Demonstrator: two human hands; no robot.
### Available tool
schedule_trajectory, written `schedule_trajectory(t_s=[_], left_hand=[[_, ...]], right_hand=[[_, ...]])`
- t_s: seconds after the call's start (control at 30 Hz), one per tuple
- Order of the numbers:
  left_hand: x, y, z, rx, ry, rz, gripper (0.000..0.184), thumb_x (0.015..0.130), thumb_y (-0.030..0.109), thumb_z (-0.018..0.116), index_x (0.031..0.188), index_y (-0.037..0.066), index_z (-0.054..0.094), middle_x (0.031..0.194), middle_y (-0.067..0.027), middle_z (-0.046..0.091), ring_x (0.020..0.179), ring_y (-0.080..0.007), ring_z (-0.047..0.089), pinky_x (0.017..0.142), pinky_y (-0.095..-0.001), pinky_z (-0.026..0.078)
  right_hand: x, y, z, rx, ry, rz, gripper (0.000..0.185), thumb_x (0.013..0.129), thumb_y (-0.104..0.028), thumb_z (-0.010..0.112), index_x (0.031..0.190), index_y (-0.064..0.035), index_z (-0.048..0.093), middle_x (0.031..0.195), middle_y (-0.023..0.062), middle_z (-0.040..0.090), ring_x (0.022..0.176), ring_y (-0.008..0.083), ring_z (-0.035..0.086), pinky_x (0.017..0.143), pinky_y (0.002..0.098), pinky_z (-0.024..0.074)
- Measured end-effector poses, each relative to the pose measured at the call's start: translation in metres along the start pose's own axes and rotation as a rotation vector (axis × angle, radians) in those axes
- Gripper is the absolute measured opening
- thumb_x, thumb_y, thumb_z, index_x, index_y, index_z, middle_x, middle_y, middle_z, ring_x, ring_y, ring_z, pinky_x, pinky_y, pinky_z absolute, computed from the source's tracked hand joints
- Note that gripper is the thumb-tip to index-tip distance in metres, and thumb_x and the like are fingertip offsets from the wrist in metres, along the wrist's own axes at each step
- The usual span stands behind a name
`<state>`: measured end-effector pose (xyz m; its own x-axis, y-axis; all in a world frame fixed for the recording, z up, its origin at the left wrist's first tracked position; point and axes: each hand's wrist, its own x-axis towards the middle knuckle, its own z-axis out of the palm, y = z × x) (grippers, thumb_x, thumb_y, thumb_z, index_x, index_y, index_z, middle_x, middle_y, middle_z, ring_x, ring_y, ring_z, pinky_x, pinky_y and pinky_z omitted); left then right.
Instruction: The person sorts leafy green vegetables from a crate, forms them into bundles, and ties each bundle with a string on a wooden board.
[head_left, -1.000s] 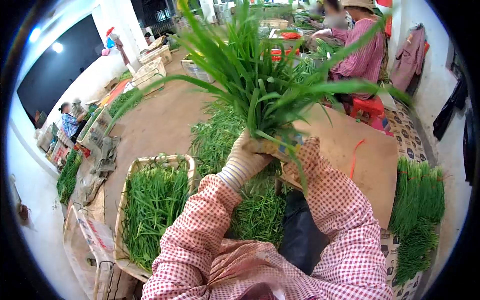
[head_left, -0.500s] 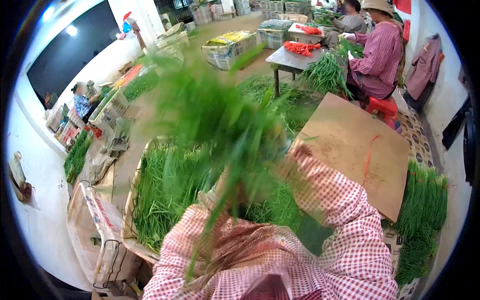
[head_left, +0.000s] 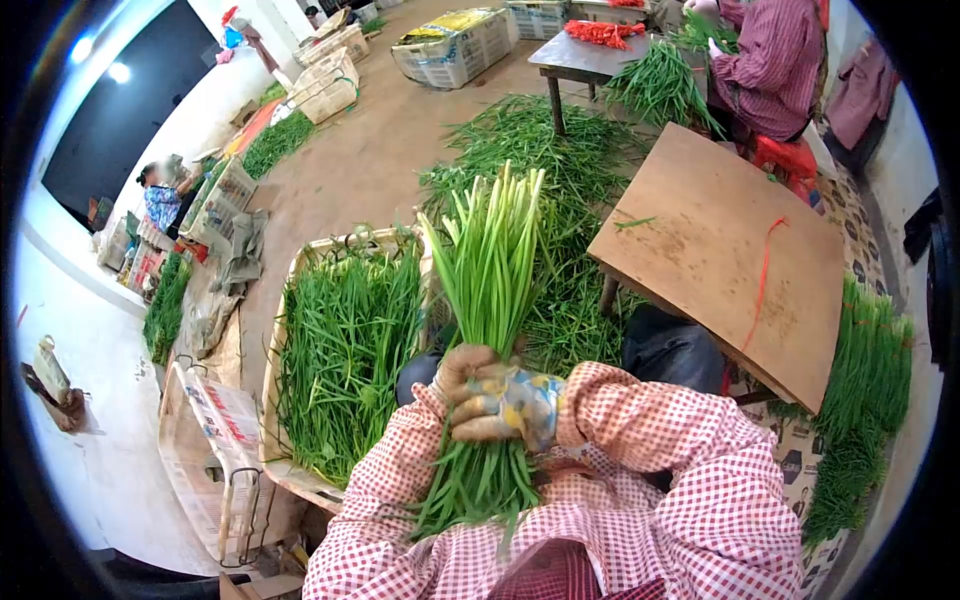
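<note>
A bunch of Chinese chives (head_left: 487, 275) stands upright before my chest, pale stem ends up and green leaf tips hanging down over my lap. My left hand (head_left: 464, 369), in a soiled glove, is closed round its middle. Just below, my right hand (head_left: 492, 410) wraps across the front of the same bunch, its glove patterned blue and yellow at the wrist. Both hands touch each other. Left of them, a pale crate (head_left: 275, 400) is filled with loose chives (head_left: 350, 350).
A low wooden board table (head_left: 725, 265) with a red tie (head_left: 765, 280) stands to my right. Tied chive bundles (head_left: 865, 370) line the right wall. Loose leaves (head_left: 540, 150) cover the floor ahead. A co-worker in a striped shirt (head_left: 775, 75) sits near a metal table (head_left: 585, 58).
The chives were a moving blur of leaves raised in front of me; now the bunch is still, lower, stem ends up. The view has tilted down.
</note>
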<state>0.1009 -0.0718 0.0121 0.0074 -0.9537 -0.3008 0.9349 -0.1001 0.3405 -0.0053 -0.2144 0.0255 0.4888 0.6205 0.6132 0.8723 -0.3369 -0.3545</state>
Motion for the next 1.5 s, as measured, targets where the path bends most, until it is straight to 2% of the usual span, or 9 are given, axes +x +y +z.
schedule_trajectory(t_s=[0.23,0.37,0.47,0.6,0.83,1.03,1.13,1.23,1.5], left_hand=[[-0.072,0.035,-0.017,0.758,0.138,0.107,0.073,0.066,0.011,0.073,0.134,0.001,0.047,0.129,-0.0159,0.055,0.112,-0.0289,0.056,0.099,-0.0391,0.044],[-0.097,-0.008,0.006,0.888,0.169,-0.004,0.088,0.06,0.005,0.079,0.139,0.004,0.041,0.136,-0.0111,0.051,0.122,-0.026,0.049,0.106,-0.0388,0.036],[-0.096,-0.058,0.027,0.648,0.272,-0.007,0.097,0.056,0.004,0.083,0.142,0.005,0.038,0.136,-0.0093,0.051,0.125,-0.024,0.046,0.107,-0.0379,0.034],[-0.094,-0.089,0.034,1.298,0.421,0.044,0.09,0.059,-0.001,0.081,0.139,0.005,0.04,0.131,-0.0105,0.055,0.121,-0.0248,0.05,0.104,-0.0383,0.039],[-0.088,-0.103,0.034,0.952,0.468,0.062,0.082,0.065,-0.007,0.078,0.137,0.006,0.04,0.125,-0.0107,0.057,0.114,-0.0232,0.055,0.096,-0.0378,0.046],[-0.099,-0.131,-0.022,0.987,0.592,0.069,0.085,0.065,0.0,0.08,0.137,0.004,0.036,0.124,-0.0111,0.058,0.112,-0.0199,0.056,0.093,-0.0354,0.048],[-0.095,-0.155,-0.083,0.26,0.611,0.042,0.088,0.062,-0.001,0.081,0.137,0.003,0.034,0.124,-0.0112,0.059,0.109,-0.0182,0.058,0.093,-0.0329,0.048],[-0.069,-0.131,-0.028,-0.789,0.574,-0.024,0.058,0.08,0.012,0.068,0.132,0.002,0.043,0.126,-0.0112,0.058,0.106,-0.0196,0.06,0.094,-0.0317,0.049],[-0.09,-0.121,-0.014,0.647,0.309,0.084,0.042,0.089,0.018,0.056,0.128,0.003,0.051,0.129,-0.0107,0.056,0.114,-0.0224,0.055,0.104,-0.0356,0.041]], right_hand=[[-0.072,-0.017,0.026,0.465,0.83,0.866,0.089,0.069,-0.021,0.082,0.142,-0.0087,0.032,0.144,0.0188,0.034,0.131,0.0344,0.039,0.1,0.0505,0.0426],[-0.073,-0.004,0.055,0.748,0.995,0.696,0.12,0.065,-0.026,0.086,0.15,-0.016,0.002,0.144,0.0146,0.036,0.132,0.0305,0.039,0.107,0.0469,0.0386],[-0.073,0.001,0.063,1.985,1.144,-0.085,0.077,0.091,-0.017,0.061,0.15,-0.0128,0.011,0.142,0.0108,0.04,0.127,0.0259,0.045,0.107,0.0431,0.0411],[-0.139,0.011,0.125,2.142,1.236,-0.159,0.06,0.093,-0.016,0.058,0.143,-0.0038,0.027,0.141,0.0182,0.039,0.126,0.0273,0.046,0.106,0.0442,0.0415],[-0.155,0.05,0.121,1.769,0.936,-0.4,0.052,0.09,-0.021,0.061,0.136,-0.0034,0.043,0.137,0.02,0.045,0.128,0.0291,0.045,0.104,0.0455,0.0422],[-0.152,0.069,-0.061,-0.072,0.461,1.436,0.016,0.09,-0.015,0.057,0.101,-0.0031,0.057,0.079,0.0056,0.053,0.073,0.0132,0.053,0.066,0.0336,0.0547],[-0.152,0.079,-0.105,0.523,1.112,1.485,0.012,0.09,-0.015,0.059,0.095,-0.0043,0.061,0.07,0.002,0.056,0.061,0.0117,0.057,0.056,0.0261,0.0517],[-0.151,0.075,-0.083,0.997,0.364,0.973,0.036,0.088,-0.034,0.062,0.109,-0.0056,0.056,0.09,0.0096,0.061,0.079,0.0235,0.061,0.07,0.032,0.0509],[-0.075,0.028,-0.021,0.254,0.093,1.098,0.039,0.09,-0.034,0.058,0.115,-0.0051,0.051,0.098,0.0161,0.06,0.093,0.031,0.06,0.077,0.0374,0.0479]])
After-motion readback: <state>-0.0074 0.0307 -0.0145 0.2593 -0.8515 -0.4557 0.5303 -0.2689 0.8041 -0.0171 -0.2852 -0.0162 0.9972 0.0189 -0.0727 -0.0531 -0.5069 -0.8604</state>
